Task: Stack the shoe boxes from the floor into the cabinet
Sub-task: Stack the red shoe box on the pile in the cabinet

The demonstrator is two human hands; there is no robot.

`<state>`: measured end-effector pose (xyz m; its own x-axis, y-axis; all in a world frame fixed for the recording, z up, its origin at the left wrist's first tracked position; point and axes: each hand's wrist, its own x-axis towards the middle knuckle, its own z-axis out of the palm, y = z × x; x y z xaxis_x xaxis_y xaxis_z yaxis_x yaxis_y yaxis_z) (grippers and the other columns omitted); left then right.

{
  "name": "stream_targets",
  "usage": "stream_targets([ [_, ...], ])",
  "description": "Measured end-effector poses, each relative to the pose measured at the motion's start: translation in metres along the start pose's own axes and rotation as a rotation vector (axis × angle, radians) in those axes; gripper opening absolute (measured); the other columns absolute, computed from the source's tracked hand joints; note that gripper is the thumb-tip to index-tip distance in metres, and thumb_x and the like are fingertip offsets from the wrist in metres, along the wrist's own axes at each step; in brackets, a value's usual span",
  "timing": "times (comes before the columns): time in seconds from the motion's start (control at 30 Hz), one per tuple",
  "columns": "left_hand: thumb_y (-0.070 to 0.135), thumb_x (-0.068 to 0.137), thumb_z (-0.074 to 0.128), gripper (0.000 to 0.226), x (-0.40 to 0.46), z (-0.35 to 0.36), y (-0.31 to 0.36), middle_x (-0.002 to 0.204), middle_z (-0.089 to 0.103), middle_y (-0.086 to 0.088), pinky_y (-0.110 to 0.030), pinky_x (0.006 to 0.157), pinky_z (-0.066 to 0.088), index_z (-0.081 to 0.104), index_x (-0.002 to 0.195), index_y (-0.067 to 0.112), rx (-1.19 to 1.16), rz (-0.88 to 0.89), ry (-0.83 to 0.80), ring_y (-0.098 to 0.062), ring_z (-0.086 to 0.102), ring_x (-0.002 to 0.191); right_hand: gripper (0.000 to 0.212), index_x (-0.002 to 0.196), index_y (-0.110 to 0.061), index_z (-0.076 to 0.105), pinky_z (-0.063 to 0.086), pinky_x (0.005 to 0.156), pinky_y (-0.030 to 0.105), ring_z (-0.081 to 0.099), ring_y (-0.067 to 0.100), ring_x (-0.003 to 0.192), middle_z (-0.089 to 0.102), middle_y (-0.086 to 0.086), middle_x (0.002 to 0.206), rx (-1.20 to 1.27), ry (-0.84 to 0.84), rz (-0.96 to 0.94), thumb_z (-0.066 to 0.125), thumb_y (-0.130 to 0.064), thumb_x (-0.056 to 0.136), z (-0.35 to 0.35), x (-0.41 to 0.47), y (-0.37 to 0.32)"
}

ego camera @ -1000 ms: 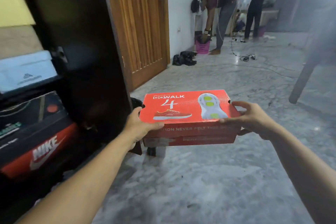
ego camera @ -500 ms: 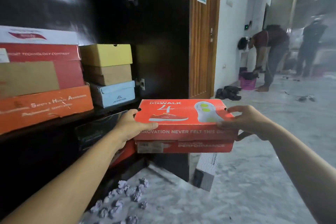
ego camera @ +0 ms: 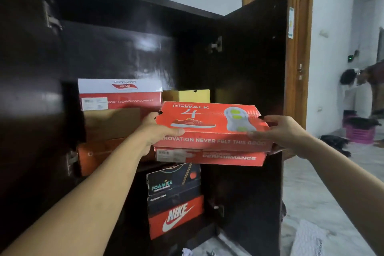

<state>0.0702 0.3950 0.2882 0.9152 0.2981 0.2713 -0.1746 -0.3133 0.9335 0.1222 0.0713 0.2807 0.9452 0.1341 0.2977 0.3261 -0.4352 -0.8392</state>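
Observation:
I hold an orange-red GoWalk shoe box [ego camera: 209, 131] level in front of the open dark cabinet [ego camera: 116, 48]. My left hand [ego camera: 158, 129] grips its left end, thumb on the lid. My right hand [ego camera: 282, 133] grips its right end. Behind the box, the upper shelf carries a white-and-red Skechers box [ego camera: 120, 94] on a brown box [ego camera: 112, 124] and an orange box [ego camera: 97, 158], with a yellow box [ego camera: 187, 95] beside them. On the lower shelf sit a black Foamies box [ego camera: 173, 178] and a red Nike box [ego camera: 176, 216].
The cabinet's right door [ego camera: 253, 68] stands open beside the box I hold. A wooden door [ego camera: 299, 27] is behind it. A person [ego camera: 372, 77] bends over near a pink basket [ego camera: 359, 131] far right. A white box [ego camera: 307, 239] and crumpled paper [ego camera: 187, 252] lie on the marble floor.
The box has risen from low over the floor to upper-shelf height, and my view has swung left and up onto the cabinet's open shelves. Both hands keep their grip.

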Motion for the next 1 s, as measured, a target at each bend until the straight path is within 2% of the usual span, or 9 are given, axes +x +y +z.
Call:
stream_targets([
  [0.1, 0.014, 0.049, 0.095, 0.074, 0.015, -0.022, 0.025, 0.105, 0.064, 0.003, -0.023, 0.063, 0.046, 0.052, 0.109, 0.021, -0.022, 0.041, 0.087, -0.013, 0.064, 0.09, 0.098, 0.13, -0.015, 0.051, 0.059, 0.05, 0.033, 0.072, 0.016, 0.069, 0.067, 0.0, 0.092, 0.035, 0.006, -0.061, 0.087, -0.048, 0.045, 0.007, 0.025, -0.028],
  [0.23, 0.012, 0.046, 0.094, 0.059, 0.036, -0.048, 0.059, 0.09, 0.07, 0.003, -0.02, 0.056, 0.047, 0.058, 0.091, 0.021, -0.028, 0.104, 0.189, -0.01, 0.068, 0.076, 0.052, 0.09, -0.019, 0.06, 0.062, 0.058, 0.04, 0.073, 0.015, 0.065, 0.072, 0.006, 0.088, 0.077, 0.006, -0.168, 0.087, -0.046, 0.055, 0.012, 0.06, -0.066],
  [0.33, 0.013, 0.049, 0.094, 0.051, 0.05, -0.065, 0.081, 0.079, 0.069, 0.005, -0.019, 0.052, 0.047, 0.055, 0.08, 0.024, -0.026, 0.167, 0.281, -0.008, 0.068, 0.063, 0.034, 0.079, -0.027, 0.059, 0.062, 0.062, 0.043, 0.074, 0.02, 0.068, 0.073, 0.008, 0.084, 0.094, 0.005, -0.239, 0.085, -0.041, 0.064, 0.017, 0.087, -0.095],
  [0.43, 0.017, 0.052, 0.094, 0.05, 0.063, -0.079, 0.1, 0.078, 0.07, 0.002, -0.019, 0.045, 0.049, 0.057, 0.085, 0.02, -0.02, 0.199, 0.367, -0.01, 0.07, 0.056, 0.032, 0.079, -0.026, 0.059, 0.062, 0.061, 0.041, 0.074, 0.02, 0.068, 0.072, 0.006, 0.083, 0.12, 0.008, -0.283, 0.084, -0.041, 0.067, 0.024, 0.112, -0.122],
  [0.53, 0.014, 0.054, 0.093, 0.054, 0.078, -0.094, 0.118, 0.076, 0.063, 0.006, -0.023, 0.05, 0.049, 0.045, 0.076, 0.027, -0.053, 0.242, 0.469, -0.012, 0.067, 0.061, 0.036, 0.084, -0.022, 0.064, 0.061, 0.056, 0.035, 0.074, 0.018, 0.064, 0.073, 0.004, 0.081, 0.173, -0.003, -0.328, 0.087, -0.041, 0.064, 0.035, 0.139, -0.147],
  [0.67, 0.015, 0.057, 0.092, 0.075, 0.102, -0.116, 0.137, 0.096, 0.066, 0.0, -0.027, 0.055, 0.053, 0.048, 0.117, 0.016, -0.057, 0.243, 0.552, -0.018, 0.069, 0.076, 0.038, 0.076, -0.024, 0.057, 0.06, 0.052, 0.034, 0.073, 0.016, 0.062, 0.07, 0.0, 0.078, 0.258, -0.01, -0.367, 0.087, -0.04, 0.06, 0.056, 0.175, -0.179],
  [0.73, 0.017, 0.06, 0.091, 0.083, 0.115, -0.129, 0.144, 0.104, 0.067, -0.002, -0.026, 0.054, 0.052, 0.046, 0.129, 0.016, -0.042, 0.243, 0.595, -0.018, 0.069, 0.078, 0.041, 0.084, -0.02, 0.055, 0.06, 0.055, 0.035, 0.073, 0.019, 0.067, 0.069, -0.002, 0.082, 0.268, -0.007, -0.392, 0.086, -0.038, 0.064, 0.069, 0.193, -0.195],
  [0.83, 0.019, 0.063, 0.089, 0.07, 0.136, -0.146, 0.146, 0.1, 0.068, -0.001, -0.023, 0.049, 0.051, 0.051, 0.121, 0.018, -0.023, 0.235, 0.659, -0.016, 0.069, 0.073, 0.044, 0.09, -0.019, 0.054, 0.061, 0.066, 0.041, 0.071, 0.02, 0.077, 0.067, -0.001, 0.086, 0.301, 0.02, -0.412, 0.086, -0.037, 0.066, 0.095, 0.221, -0.216],
  [1.0, 0.021, 0.061, 0.09, 0.054, 0.171, -0.178, 0.126, 0.106, 0.067, -0.007, -0.043, 0.078, 0.059, 0.052, 0.101, 0.021, 0.001, 0.21, 0.768, -0.027, 0.07, 0.089, 0.056, 0.108, -0.005, 0.064, 0.062, 0.072, 0.043, 0.071, 0.024, 0.085, 0.07, 0.008, 0.101, 0.324, 0.039, -0.389, 0.087, -0.037, 0.068, 0.143, 0.262, -0.239],
])
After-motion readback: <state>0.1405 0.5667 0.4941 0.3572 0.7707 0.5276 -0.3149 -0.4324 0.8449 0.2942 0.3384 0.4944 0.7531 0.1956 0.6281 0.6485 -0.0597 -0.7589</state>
